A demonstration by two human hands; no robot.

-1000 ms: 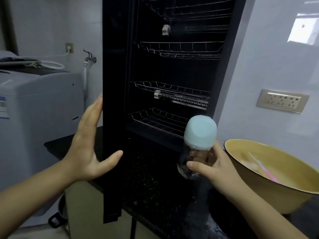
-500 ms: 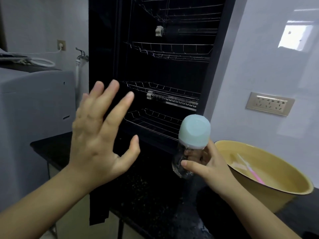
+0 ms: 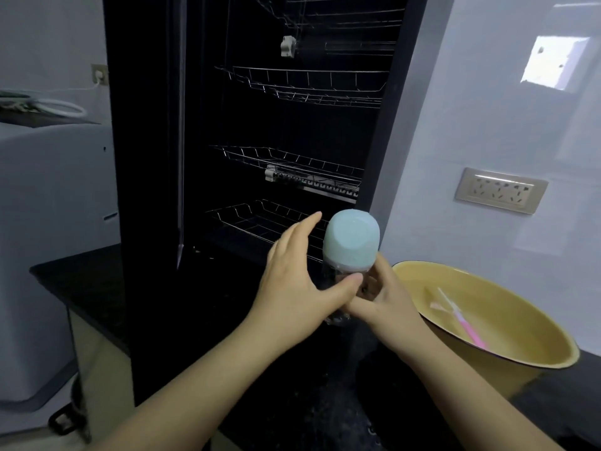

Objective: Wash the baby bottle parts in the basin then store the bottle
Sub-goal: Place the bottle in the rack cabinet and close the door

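Bottle [image 3: 349, 255] sits at middle of the frame, held by the right hand [image 3: 380, 297], fingers wrapped round its clear body. Left hand [image 3: 302, 278] cups it, thumb touching. Blue cap points up, tipped slightly toward the camera. Best to stand it gently on the lowest wire rack [image 3: 260, 222], cap up.

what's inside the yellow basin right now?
In the round yellow basin: a pink-handled brush lying in shallow water. Its near wall hides the nearest part of the bottom.
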